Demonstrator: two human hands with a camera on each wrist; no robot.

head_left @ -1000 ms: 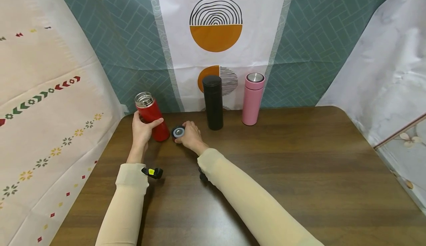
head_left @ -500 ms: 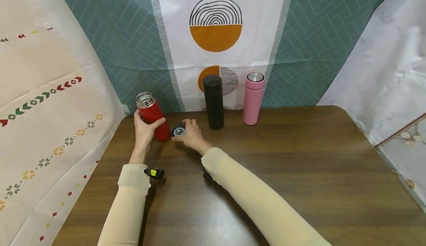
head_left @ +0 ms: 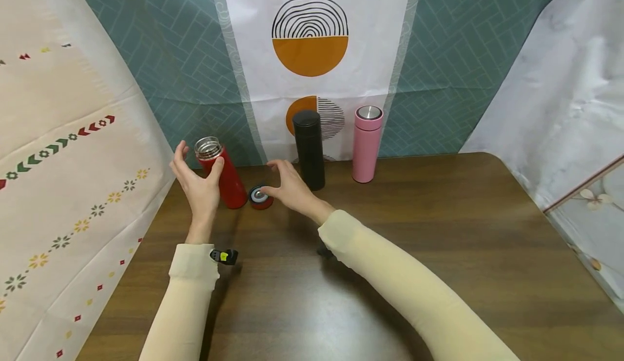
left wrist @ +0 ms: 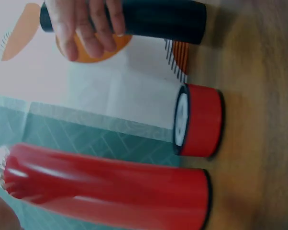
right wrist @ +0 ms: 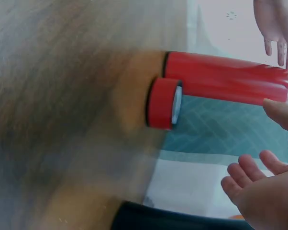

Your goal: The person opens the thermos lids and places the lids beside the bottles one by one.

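An uncapped red thermos (head_left: 231,185) stands upright at the table's back left, its bare steel mouth facing up. My left hand (head_left: 199,190) is beside its upper part with fingers and thumb spread wide, the thumb overlapping the bottle in the head view. Right of the thermos, its red lid (head_left: 261,202) lies on the table with the pale inner side up; the left wrist view shows the lid (left wrist: 205,120) standing apart from the bottle. My right hand (head_left: 297,190) hovers just right of and above the lid, fingers spread and holding nothing.
A black thermos (head_left: 310,152) stands right behind my right hand, and a pink thermos (head_left: 368,147) with a steel-topped lid stands farther right. The wooden table (head_left: 414,231) ends at a patterned cloth backdrop (head_left: 439,68).
My left hand has let go of the red thermos and moved up, fingers spreading. My right hand has released the lid and drawn back to the right. The lid stays on the table.
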